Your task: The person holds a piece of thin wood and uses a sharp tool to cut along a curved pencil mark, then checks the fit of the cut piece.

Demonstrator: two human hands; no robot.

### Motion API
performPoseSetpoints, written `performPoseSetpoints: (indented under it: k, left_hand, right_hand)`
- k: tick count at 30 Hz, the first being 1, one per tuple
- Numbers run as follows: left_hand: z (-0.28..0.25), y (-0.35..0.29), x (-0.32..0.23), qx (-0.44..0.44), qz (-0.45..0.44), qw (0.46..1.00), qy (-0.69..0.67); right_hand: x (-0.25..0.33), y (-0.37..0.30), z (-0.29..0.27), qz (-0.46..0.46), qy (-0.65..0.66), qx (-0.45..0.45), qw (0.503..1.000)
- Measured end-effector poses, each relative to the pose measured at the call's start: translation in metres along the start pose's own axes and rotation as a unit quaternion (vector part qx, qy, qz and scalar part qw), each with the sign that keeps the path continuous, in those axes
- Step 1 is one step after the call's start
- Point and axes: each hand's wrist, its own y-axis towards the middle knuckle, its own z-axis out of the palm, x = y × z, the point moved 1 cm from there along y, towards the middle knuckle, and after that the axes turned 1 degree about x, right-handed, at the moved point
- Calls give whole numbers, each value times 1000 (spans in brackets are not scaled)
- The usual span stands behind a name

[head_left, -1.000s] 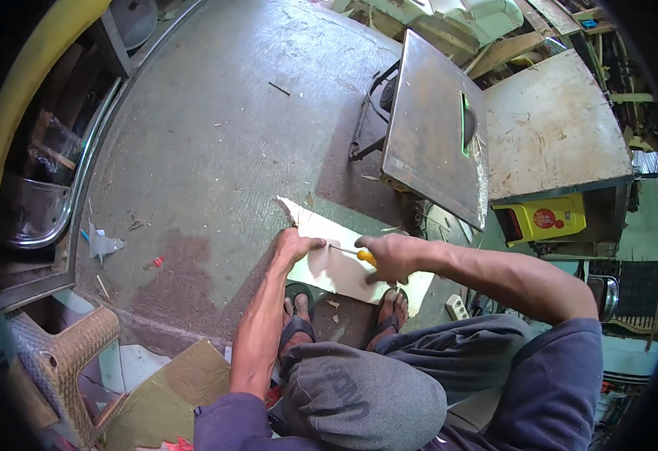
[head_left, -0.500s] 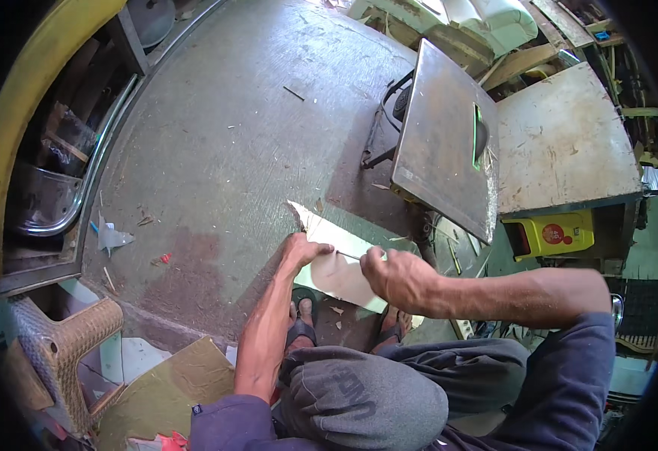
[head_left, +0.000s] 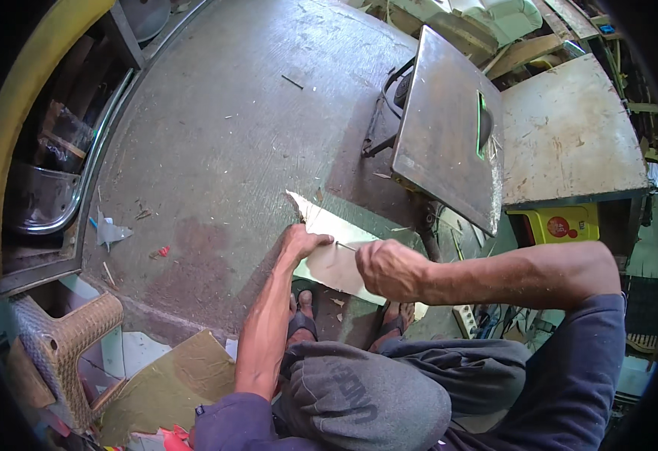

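Note:
A pale flat board (head_left: 333,272) with a jagged, splintered far corner lies in front of me, just beyond my feet. My left hand (head_left: 301,244) grips its left edge, thumb laid on top and the other fingers mostly hidden at the edge. In my closed right hand (head_left: 391,269), above the board's right part, is a tool with a thin metal shaft (head_left: 346,246). The shaft points left, its tip at the board close to my left thumb. The handle is hidden in my fist, so its exact kind cannot be made out.
A table saw (head_left: 445,128) with a dark top stands ahead to the right, beside a worn pale panel (head_left: 570,135). Below that is a yellow container (head_left: 562,224). A power strip (head_left: 465,322) lies right of my feet, a woven-pattern stool (head_left: 69,338) to my left.
My right fist has turned about the tool and shifted slightly left, with the forearm and elbow higher. My left hand keeps its hold on the board.

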Motion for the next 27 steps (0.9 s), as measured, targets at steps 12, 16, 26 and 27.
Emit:
performPoseSetpoints:
  k: [12, 16, 26, 27]
  left_hand:
    - [-6, -13, -15, 6, -13, 1000, -1]
    - [6, -28, -40, -12, -42, 998, 40]
    - [-3, -24, -31, -1, -6, 999, -34]
    - [-5, -15, -24, -9, -17, 1000, -13]
  right_hand:
    - [1, -12, 25, 5, -32, -131, 991]
    - [-34, 12, 56, 253, 473, -114, 836]
    - [-1, -2, 21, 98, 130, -24, 986]
    - [-8, 1, 14, 130, 200, -20, 971]
